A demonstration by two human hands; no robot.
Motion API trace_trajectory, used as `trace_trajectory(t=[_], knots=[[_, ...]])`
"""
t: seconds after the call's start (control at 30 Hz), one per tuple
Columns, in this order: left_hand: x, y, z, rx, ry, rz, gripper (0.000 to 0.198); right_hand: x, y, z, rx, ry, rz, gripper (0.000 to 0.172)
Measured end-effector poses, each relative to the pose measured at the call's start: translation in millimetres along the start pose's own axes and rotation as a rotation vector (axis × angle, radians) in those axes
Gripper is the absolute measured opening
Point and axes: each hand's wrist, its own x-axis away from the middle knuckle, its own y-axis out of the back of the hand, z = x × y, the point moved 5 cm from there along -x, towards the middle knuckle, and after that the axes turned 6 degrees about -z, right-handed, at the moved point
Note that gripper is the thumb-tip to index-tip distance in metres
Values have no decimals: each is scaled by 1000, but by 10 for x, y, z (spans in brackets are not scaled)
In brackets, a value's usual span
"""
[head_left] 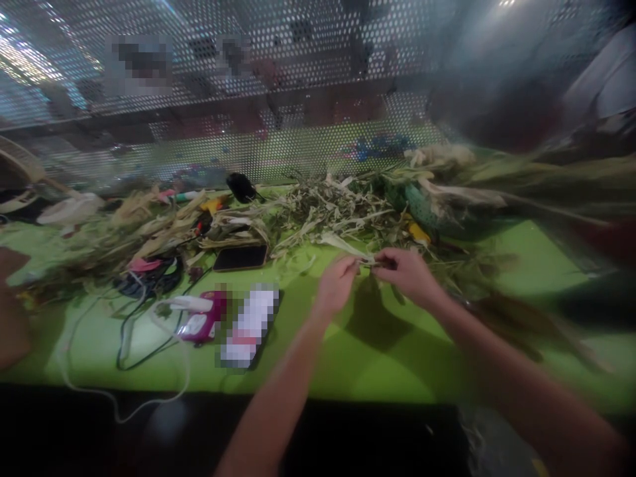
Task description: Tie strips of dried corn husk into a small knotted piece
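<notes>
Both my hands meet over the bright green table, a little right of centre. My left hand is closed in a pinch on a pale dried leaf strip that trails up and left toward the pile. My right hand is also closed, its fingers pinching the same strip's dark end, close to the left fingertips. Just behind the hands lies a broad heap of dried husks and leaves.
A dark phone lies flat left of the hands. Nearer the front edge sit a pink-and-white device and a white object, with black and white cables looping beside them. A perforated metal screen closes the back. More husks lie at right.
</notes>
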Motion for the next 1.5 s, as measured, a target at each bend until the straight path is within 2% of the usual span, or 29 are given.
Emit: trace_trajectory(t=[0.13, 0.23, 0.37, 0.47, 0.63, 0.8, 0.9, 1.03, 1.13, 1.3, 1.5], knots=[[16, -28, 47, 126, 127, 75, 24, 4, 18, 14, 60, 51, -24, 15], [16, -25, -7, 108, 77, 30, 24, 9, 27, 19, 61, 62, -35, 15], [3, -25, -72, 84, -17, -38, 14, 15, 20, 42, 55, 87, -27, 14], [-9, -30, -53, 96, 6, -44, 13, 17, 20, 56, 36, 92, -26, 19], [-8, -20, 2, 125, 101, -37, 15, 6, 29, 69, -51, 115, -24, 17], [16, -27, 48, 130, 207, -15, 18, -27, 37, -21, -104, 66, -49, 17], [35, -38, 77, 220, 283, -6, 22, -42, 49, -57, -168, 26, -41, 19], [44, -38, 101, 260, 303, 25, 23, -59, 36, -33, -267, -45, 43, 23], [45, -68, 107, 258, 273, 102, 23, -62, -34, -26, -403, -145, 126, 28], [59, -128, 86, 303, 289, 143, 22, -67, -85, -81, -669, -206, 25, 33], [52, -146, -5, 283, 240, 137, 25, -48, -59, -69, -654, -175, -37, 31]])
